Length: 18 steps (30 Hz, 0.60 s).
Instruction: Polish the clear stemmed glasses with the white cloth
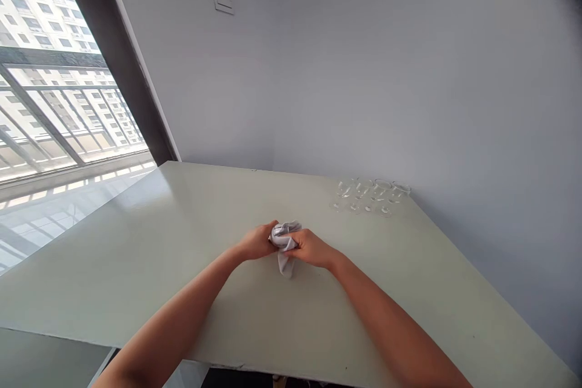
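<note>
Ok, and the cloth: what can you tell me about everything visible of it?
The cloth is pale, whitish grey, and looks like soft, thin fabric. It is bunched into folds above the table, with one loose flap hanging toward the person. The right hand grips its right side; the left hand meets its left side, fingers partly hidden. Its full size and shape cannot be told.

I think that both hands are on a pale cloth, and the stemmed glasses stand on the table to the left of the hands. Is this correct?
The side is wrong: the head view shows the stemmed glasses on the table to the right. The left hand and right hand are indeed on a pale cloth.
</note>
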Motion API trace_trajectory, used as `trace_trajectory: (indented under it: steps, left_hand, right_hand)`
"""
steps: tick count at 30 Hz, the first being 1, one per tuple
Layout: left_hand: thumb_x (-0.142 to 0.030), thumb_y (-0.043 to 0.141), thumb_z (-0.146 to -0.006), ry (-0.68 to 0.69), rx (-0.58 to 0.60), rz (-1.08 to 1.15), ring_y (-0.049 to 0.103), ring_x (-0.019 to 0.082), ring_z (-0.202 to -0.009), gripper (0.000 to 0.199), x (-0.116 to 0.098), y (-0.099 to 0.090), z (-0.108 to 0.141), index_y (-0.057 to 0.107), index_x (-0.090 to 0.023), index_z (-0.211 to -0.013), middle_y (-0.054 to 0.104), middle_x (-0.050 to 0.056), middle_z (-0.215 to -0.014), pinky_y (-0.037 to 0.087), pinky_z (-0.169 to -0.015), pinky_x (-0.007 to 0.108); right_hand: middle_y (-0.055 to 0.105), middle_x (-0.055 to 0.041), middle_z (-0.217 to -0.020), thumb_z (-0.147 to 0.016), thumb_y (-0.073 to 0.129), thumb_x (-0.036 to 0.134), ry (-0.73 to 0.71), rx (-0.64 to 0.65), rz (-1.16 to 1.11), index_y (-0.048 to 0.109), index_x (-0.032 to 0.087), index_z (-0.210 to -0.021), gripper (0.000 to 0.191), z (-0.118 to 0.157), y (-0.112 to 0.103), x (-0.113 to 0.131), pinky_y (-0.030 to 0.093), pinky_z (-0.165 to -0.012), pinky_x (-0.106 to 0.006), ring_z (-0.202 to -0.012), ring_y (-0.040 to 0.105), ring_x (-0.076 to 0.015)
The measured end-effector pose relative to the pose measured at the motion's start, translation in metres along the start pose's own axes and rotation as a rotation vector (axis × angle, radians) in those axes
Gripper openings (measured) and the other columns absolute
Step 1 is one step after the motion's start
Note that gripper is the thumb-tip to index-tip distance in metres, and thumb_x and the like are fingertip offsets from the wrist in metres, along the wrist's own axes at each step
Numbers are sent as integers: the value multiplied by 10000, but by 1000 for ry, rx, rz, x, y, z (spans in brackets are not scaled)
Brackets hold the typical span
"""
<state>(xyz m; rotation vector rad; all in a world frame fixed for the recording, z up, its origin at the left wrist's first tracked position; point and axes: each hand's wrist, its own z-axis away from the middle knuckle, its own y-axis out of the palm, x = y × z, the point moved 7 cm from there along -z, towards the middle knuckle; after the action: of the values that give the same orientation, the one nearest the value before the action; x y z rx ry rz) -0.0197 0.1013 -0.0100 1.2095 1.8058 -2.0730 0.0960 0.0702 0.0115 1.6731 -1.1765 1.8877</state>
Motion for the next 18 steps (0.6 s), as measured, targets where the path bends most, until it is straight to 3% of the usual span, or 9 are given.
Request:
trace_trajectory:
  steps: [2, 3, 5, 9, 11, 14, 18]
  left_hand:
    - [-264, 623, -645, 49, 199, 121, 561, 168, -688, 264, -7, 6, 4, 548, -227, -895, 624, -2, -806, 393, -576, 237]
    - [-275, 622, -650, 63, 223, 124, 563, 171, -704, 266, -11, 4, 6, 547, -227, -901, 626, 0, -824, 400, -587, 240]
    - [-265, 581, -694, 72, 75, 1, 562, 190, -760, 272, -18, -10, 6, 540, -229, -960, 624, 19, -853, 411, -663, 276]
    - [-145, 440, -773, 137, -422, -374, 513, 243, -985, 350, -46, -41, 15, 501, -224, -1108, 596, 91, -991, 305, -905, 395]
    - [-135, 425, -774, 137, -479, -444, 529, 244, -938, 336, -55, -42, 17, 508, -213, -1090, 595, 103, -931, 311, -887, 395]
    - [-147, 487, -711, 47, -387, -438, 548, 217, -732, 292, -50, -37, 14, 515, -217, -993, 587, 71, -791, 368, -694, 325]
    - [-178, 564, -635, -62, -118, -227, 518, 161, -561, 307, -35, -29, 14, 480, -262, -919, 581, -5, -671, 310, -512, 245]
  right_hand:
    - [627, 13, -684, -701, 612, 257, -33, 21, 99, 651, 188, -712, 80, 2, -1, 3, 468, -651, -274, -693, 588, -151]
    - [621, 14, -673, -708, 606, 263, -41, 17, 102, 648, 185, -694, 89, 2, -2, 4, 466, -642, -268, -681, 580, -144]
    - [611, 12, -651, -707, 615, 282, -21, -32, 20, 648, 177, -701, 109, 0, -6, 2, 469, -610, -263, -634, 570, -132]
    - [624, -16, -672, -713, 626, 363, 53, -175, -392, 639, 155, -818, 233, -4, -12, 0, 477, -525, -265, -576, 595, -140]
    - [632, -27, -692, -728, 611, 394, 49, -159, -517, 627, 154, -840, 265, -5, -8, 5, 480, -517, -271, -597, 610, -153]
    - [627, -17, -717, -680, 664, 360, 36, -90, -413, 630, 169, -811, 234, -3, 1, 16, 486, -544, -274, -663, 602, -161]
    - [611, 8, -697, -670, 679, 313, 1, -91, -190, 638, 196, -773, 162, 3, 4, 22, 478, -625, -286, -653, 584, -146]
